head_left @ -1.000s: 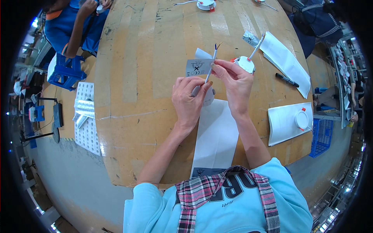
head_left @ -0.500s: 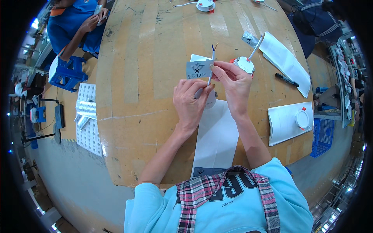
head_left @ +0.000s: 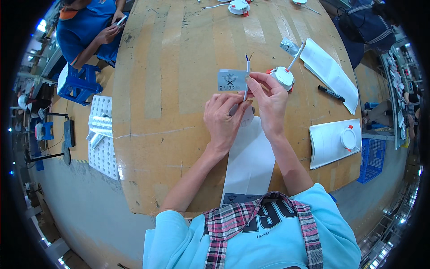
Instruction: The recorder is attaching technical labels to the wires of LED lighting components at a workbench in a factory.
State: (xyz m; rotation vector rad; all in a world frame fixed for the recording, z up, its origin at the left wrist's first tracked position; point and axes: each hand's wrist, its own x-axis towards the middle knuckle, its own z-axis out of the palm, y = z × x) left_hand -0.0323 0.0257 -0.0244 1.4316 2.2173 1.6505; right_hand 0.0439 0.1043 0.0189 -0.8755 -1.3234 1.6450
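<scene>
Between my two hands stands a short white cable (head_left: pixel 248 65) with stripped wire ends pointing away from me. A silver-grey printed label (head_left: pixel 231 80) is folded around it and sticks out to the left like a flag. My right hand (head_left: pixel 270 98) pinches the cable and the label's right edge between thumb and fingertips. Lower on the same cable, my left hand (head_left: pixel 222 117) grips it with closed fingers. Below those fingers shows part of a round white lamp (head_left: pixel 247 118), mostly hidden by the hand. Under my wrists lies a long white label sheet (head_left: pixel 249 154).
Just right of my hands sits a white round downlight (head_left: pixel 283 77). Farther right are white sheets (head_left: pixel 329 71), a black marker (head_left: pixel 331 93) and a paper stack (head_left: pixel 320 145) bearing another downlight (head_left: pixel 348 138). Across the left side, a co-worker (head_left: pixel 89 33) handles something small near a blue stool (head_left: pixel 79 85).
The label's white rear flap, visible before above its grey face, now lies against it. Both my hands have shifted slightly. The co-worker's hands have lowered.
</scene>
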